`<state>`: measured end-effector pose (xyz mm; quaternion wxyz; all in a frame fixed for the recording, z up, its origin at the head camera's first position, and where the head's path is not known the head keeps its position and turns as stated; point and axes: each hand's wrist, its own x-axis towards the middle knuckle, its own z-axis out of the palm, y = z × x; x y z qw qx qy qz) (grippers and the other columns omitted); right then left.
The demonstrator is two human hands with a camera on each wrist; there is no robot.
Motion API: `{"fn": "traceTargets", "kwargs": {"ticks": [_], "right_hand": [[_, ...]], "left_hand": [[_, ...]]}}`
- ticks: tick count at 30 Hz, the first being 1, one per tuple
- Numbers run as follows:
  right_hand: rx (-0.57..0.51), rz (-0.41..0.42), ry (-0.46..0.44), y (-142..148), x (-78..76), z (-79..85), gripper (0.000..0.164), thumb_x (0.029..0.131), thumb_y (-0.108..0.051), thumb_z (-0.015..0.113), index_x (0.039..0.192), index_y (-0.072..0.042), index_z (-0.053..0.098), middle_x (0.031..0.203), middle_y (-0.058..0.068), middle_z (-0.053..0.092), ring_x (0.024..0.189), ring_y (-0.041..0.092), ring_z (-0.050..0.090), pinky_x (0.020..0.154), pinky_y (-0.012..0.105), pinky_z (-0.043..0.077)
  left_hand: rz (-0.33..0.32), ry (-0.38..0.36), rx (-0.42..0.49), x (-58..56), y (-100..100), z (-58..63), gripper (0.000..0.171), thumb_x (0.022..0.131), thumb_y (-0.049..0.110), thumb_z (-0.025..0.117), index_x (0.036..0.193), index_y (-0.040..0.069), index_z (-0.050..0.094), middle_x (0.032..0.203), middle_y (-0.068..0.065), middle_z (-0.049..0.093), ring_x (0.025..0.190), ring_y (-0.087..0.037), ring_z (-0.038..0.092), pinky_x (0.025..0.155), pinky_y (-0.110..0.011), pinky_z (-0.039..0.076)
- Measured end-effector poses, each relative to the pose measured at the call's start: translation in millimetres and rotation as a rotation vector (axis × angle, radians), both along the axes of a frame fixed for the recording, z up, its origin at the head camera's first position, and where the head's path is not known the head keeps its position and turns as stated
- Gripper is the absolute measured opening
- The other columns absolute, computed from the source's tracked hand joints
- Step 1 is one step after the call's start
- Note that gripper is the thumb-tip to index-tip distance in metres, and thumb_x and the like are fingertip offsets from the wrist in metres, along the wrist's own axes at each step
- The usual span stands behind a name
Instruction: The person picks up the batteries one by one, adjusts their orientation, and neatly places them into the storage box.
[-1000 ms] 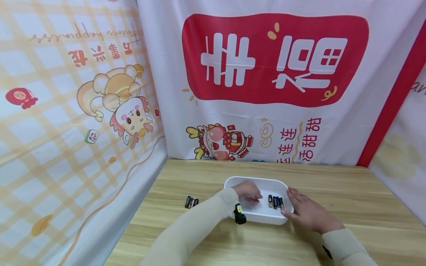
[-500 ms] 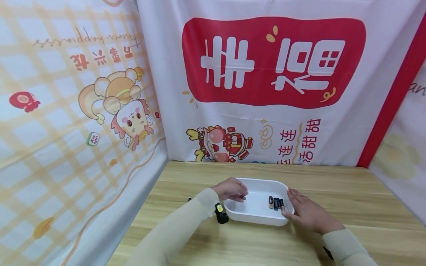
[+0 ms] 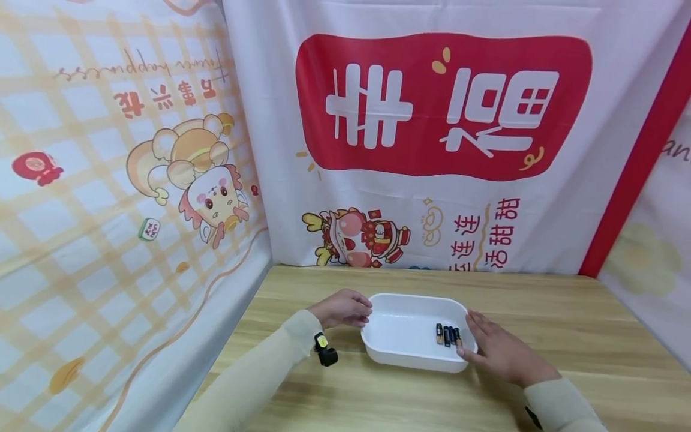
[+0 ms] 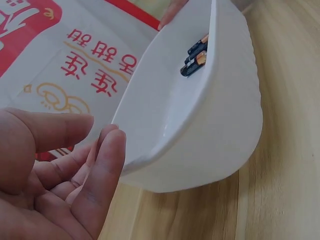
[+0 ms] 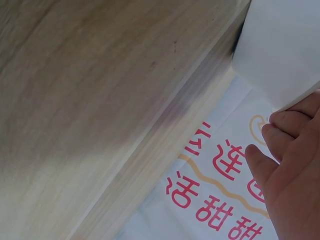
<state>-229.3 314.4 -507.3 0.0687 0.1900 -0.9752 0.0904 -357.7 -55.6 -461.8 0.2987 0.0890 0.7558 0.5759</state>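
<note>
A white plastic tray (image 3: 415, 362) stands on the wooden table, with several dark AA-type batteries (image 3: 447, 336) lying side by side at its right end. My left hand (image 3: 341, 307) is just off the tray's left end. In the left wrist view, its fingertips are right at the rim, and the thumb is spread apart from them with nothing between. My right hand (image 3: 504, 351) holds the tray's right end, thumb over the front corner of the rim and fingers along the outer side. The right wrist view shows those fingers (image 5: 280, 137) against the tray's wall.
The wooden table (image 3: 378, 399) reaches back to a printed cloth (image 3: 442, 228), and another patterned cloth (image 3: 162, 270) borders it on the left. A small black device (image 3: 326, 351) is strapped to my left wrist.
My left hand has moved left, from inside the tray to beside its left end. Loose batteries seen earlier left of the tray are now hidden by that arm. The right hand stays put.
</note>
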Motion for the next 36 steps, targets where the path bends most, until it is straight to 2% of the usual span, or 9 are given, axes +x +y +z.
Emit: {"fn": "traceTargets", "kwargs": {"ticks": [3, 7, 10, 14, 18, 26, 31, 36], "right_hand": [[-0.005, -0.001, 0.007, 0, 0.4, -1.3, 0.087, 0.095, -0.062, 0.047, 0.147, 0.006, 0.032, 0.153, 0.021, 0.029, 0.139, 0.04, 0.028, 0.112, 0.054, 0.029], [0.003, 0.0, 0.013, 1, 0.0, -2.2, 0.088, 0.095, -0.063, 0.045, 0.146, 0.007, 0.032, 0.153, 0.022, 0.029, 0.139, 0.04, 0.027, 0.112, 0.054, 0.028], [0.018, 0.011, 0.032, 1, -0.6, -1.5, 0.089, 0.095, -0.064, 0.044, 0.145, 0.009, 0.034, 0.152, 0.024, 0.03, 0.138, 0.041, 0.029, 0.112, 0.053, 0.028], [0.023, 0.021, 0.035, 1, -0.9, -0.3, 0.089, 0.095, -0.064, 0.043, 0.145, 0.009, 0.034, 0.151, 0.025, 0.031, 0.138, 0.041, 0.029, 0.112, 0.053, 0.028], [0.022, 0.021, 0.022, 1, 0.3, -0.8, 0.09, 0.095, -0.065, 0.043, 0.145, 0.009, 0.034, 0.152, 0.025, 0.03, 0.138, 0.042, 0.029, 0.112, 0.054, 0.027], [0.016, 0.007, 0.014, 1, 2.0, -2.7, 0.09, 0.094, -0.065, 0.043, 0.145, 0.008, 0.034, 0.152, 0.025, 0.03, 0.138, 0.041, 0.029, 0.112, 0.054, 0.028], [0.01, 0.009, 0.015, 1, 1.8, -1.6, 0.089, 0.094, -0.065, 0.044, 0.146, 0.008, 0.033, 0.152, 0.024, 0.029, 0.139, 0.041, 0.028, 0.112, 0.054, 0.028], [0.011, 0.022, 0.022, 2, 1.4, -2.0, 0.09, 0.094, -0.065, 0.043, 0.145, 0.009, 0.034, 0.151, 0.025, 0.03, 0.138, 0.042, 0.029, 0.112, 0.054, 0.028]], "left_hand": [[0.001, -0.006, 0.037, 0.3, -10, -0.6, 0.032, 0.092, 0.003, 0.065, 0.121, -0.009, 0.057, 0.112, -0.031, 0.061, 0.079, -0.023, 0.066, 0.075, -0.036, 0.06], [-0.016, -0.001, 0.061, 3.5, -22, 0.0, 0.032, 0.093, 0.003, 0.063, 0.122, -0.01, 0.056, 0.105, -0.026, 0.064, 0.08, -0.022, 0.066, 0.081, -0.04, 0.059], [-0.018, 0.009, 0.062, 7.8, -33, 0.9, 0.028, 0.094, 0.003, 0.062, 0.119, -0.009, 0.058, 0.099, -0.021, 0.066, 0.083, -0.025, 0.067, 0.085, -0.044, 0.057], [-0.004, 0.021, 0.05, 12.7, -48, -0.8, 0.023, 0.094, 0.002, 0.062, 0.115, -0.006, 0.059, 0.102, -0.024, 0.065, 0.089, -0.03, 0.067, 0.087, -0.047, 0.055], [0.012, 0.016, 0.028, 17.1, -61, -5.2, 0.022, 0.093, 0.003, 0.063, 0.113, -0.005, 0.06, 0.106, -0.025, 0.063, 0.089, -0.03, 0.066, 0.089, -0.049, 0.054], [0.048, 0.017, 0.023, 19.0, -80, -14.4, 0.03, 0.093, 0.003, 0.062, 0.119, -0.009, 0.054, 0.103, -0.024, 0.062, 0.077, -0.023, 0.064, 0.081, -0.045, 0.058], [0.078, 0.025, 0.025, 16.2, -94, -17.6, 0.033, 0.093, 0.003, 0.062, 0.121, -0.011, 0.052, 0.103, -0.023, 0.06, 0.077, -0.023, 0.063, 0.075, -0.041, 0.059], [0.108, 0.04, -0.019, 16.4, -110, -21.4, 0.035, 0.093, 0.003, 0.062, 0.122, -0.012, 0.051, 0.102, -0.024, 0.062, 0.074, -0.022, 0.063, 0.069, -0.035, 0.059]]}}
